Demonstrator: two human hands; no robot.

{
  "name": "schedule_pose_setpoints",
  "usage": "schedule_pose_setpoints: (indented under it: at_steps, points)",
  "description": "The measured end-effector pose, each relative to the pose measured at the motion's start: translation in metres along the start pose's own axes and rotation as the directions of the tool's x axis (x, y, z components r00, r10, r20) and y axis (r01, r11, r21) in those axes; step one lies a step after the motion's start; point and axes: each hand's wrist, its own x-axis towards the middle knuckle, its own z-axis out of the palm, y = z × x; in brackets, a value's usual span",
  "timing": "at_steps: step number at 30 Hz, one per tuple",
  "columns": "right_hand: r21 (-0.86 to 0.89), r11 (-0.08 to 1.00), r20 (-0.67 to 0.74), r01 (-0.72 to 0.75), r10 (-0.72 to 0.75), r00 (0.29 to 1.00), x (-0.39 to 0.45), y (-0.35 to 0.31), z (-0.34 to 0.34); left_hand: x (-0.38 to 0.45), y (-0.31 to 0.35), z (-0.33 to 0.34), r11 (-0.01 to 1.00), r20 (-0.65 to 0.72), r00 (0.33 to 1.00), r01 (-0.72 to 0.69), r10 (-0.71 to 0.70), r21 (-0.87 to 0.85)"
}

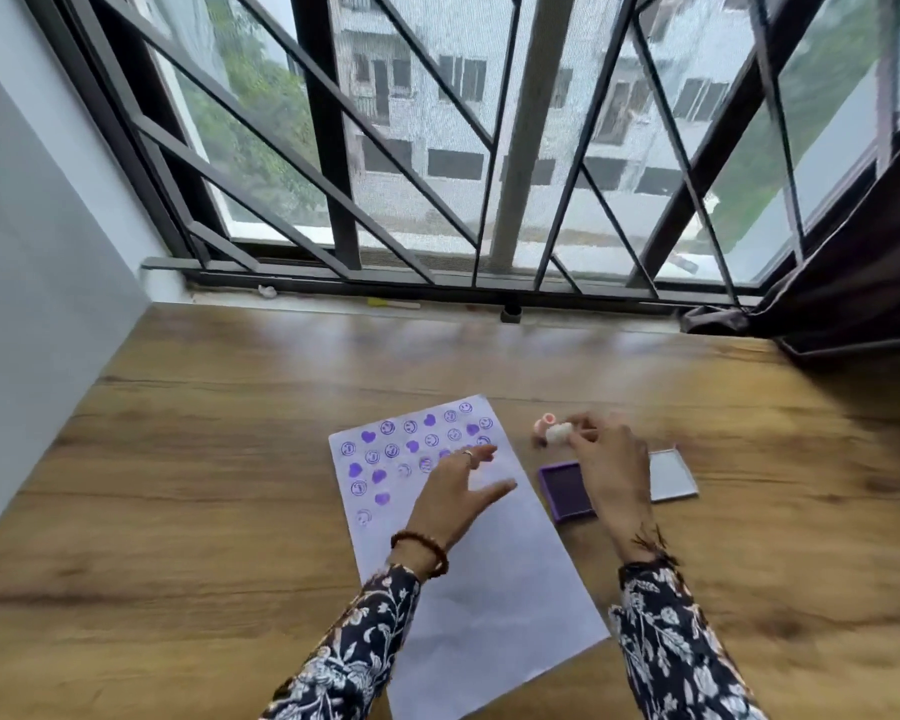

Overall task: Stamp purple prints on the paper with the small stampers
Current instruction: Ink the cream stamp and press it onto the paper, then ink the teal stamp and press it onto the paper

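Observation:
A white sheet of paper [494, 574] lies on the wooden table, its far half covered with several purple heart and smiley prints [385, 449]. My left hand [455, 491] rests flat on the paper with fingers spread, holding nothing. My right hand [606, 465] pinches a small white stamper [558, 432] just beyond the open purple ink pad [565, 492]. A small pink stamper [544, 422] stands on the table right behind the white one. The view is blurred by motion.
The ink pad's clear lid [671, 475] lies to the right of my right hand. A barred window runs along the far table edge [437, 309], a wall stands at the left, and a dark curtain [853, 283] hangs at the right.

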Motion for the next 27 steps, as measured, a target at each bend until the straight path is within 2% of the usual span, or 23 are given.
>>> schedule_pose_setpoints:
  at_steps: [2,4,7,12,15,17,18,22,25,27]
  points:
    - [-0.144,0.989,-0.027,0.024,-0.028,0.999,0.017,0.01,-0.001,0.007,0.0,0.012,0.967,0.049,0.995,-0.095,0.086,0.235]
    - [-0.223,0.973,-0.028,0.056,-0.064,0.998,0.03,0.019,0.003,0.015,0.001,0.024,0.909,0.079,0.984,-0.178,0.16,0.376]
    - [-0.26,0.961,0.021,0.096,-0.094,0.995,0.04,0.028,0.008,0.025,0.003,0.039,0.849,0.091,0.972,-0.232,0.215,0.475]
    - [-0.229,0.96,0.059,0.16,-0.15,0.987,0.045,0.036,0.007,0.036,-0.004,0.053,0.787,0.036,0.975,-0.201,0.221,0.583]
    - [-0.168,0.97,-0.062,0.173,-0.186,0.981,0.045,0.047,-0.006,0.036,-0.009,0.057,0.78,0.012,0.972,-0.195,0.234,0.595]
    - [-0.151,0.981,-0.155,0.123,-0.147,0.977,0.05,0.059,-0.018,0.036,-0.009,0.058,0.804,-0.024,0.972,-0.181,0.235,0.567]
    - [-0.165,0.982,-0.14,0.089,-0.113,0.984,0.054,0.065,-0.022,0.037,-0.007,0.059,0.818,-0.052,0.971,-0.167,0.234,0.551]
    - [-0.177,0.983,0.099,0.047,-0.029,0.995,0.065,0.079,-0.028,0.038,0.001,0.065,0.85,-0.138,0.964,-0.128,0.228,0.511]
    - [-0.097,0.994,0.073,0.058,-0.051,0.996,0.063,0.084,-0.028,0.037,0.006,0.069,0.876,-0.17,0.965,-0.1,0.202,0.472]
    - [0.1,0.995,0.023,0.002,-0.004,1.0,0.061,0.082,-0.032,0.034,0.014,0.072,0.918,-0.2,0.959,-0.115,0.203,0.381]
